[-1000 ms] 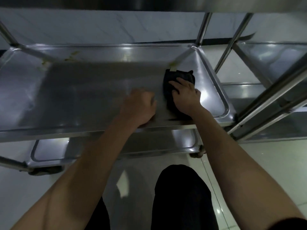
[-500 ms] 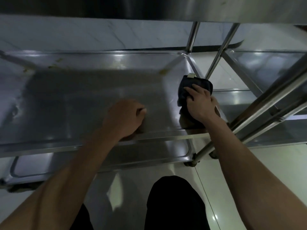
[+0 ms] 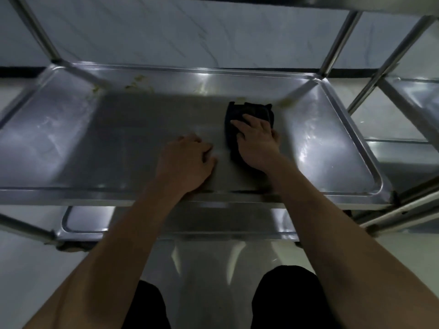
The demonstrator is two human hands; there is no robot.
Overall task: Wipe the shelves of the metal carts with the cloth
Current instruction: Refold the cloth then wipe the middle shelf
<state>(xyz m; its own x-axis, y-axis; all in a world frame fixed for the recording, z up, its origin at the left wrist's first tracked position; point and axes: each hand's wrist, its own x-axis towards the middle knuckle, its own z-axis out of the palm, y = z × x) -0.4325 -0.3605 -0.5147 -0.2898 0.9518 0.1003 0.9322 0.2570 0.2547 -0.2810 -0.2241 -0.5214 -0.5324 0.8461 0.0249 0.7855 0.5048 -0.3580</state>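
Note:
A dark folded cloth (image 3: 251,112) lies flat on the middle shelf (image 3: 71,138) of the metal cart, right of centre. My right hand (image 3: 257,141) presses down on it with fingers spread flat. My left hand (image 3: 187,162) rests on the bare metal just left of the cloth, near the shelf's front rim, with its fingers curled under and nothing in them. Yellowish crumbs (image 3: 137,83) and smears lie along the far edge of the shelf, and another smear (image 3: 283,102) sits beyond the cloth toward the far right corner.
A lower shelf (image 3: 85,222) shows beneath the front rim. Upright posts (image 3: 338,39) stand at the far corners. A second metal cart (image 3: 408,98) stands close on the right. A marbled wall is behind, pale tiled floor below, my dark-trousered knees at the bottom.
My right hand has slid the cloth back left, away from the shelf's right rim and toward the middle. The left hand stays on the shelf near the front. The view has shifted right.

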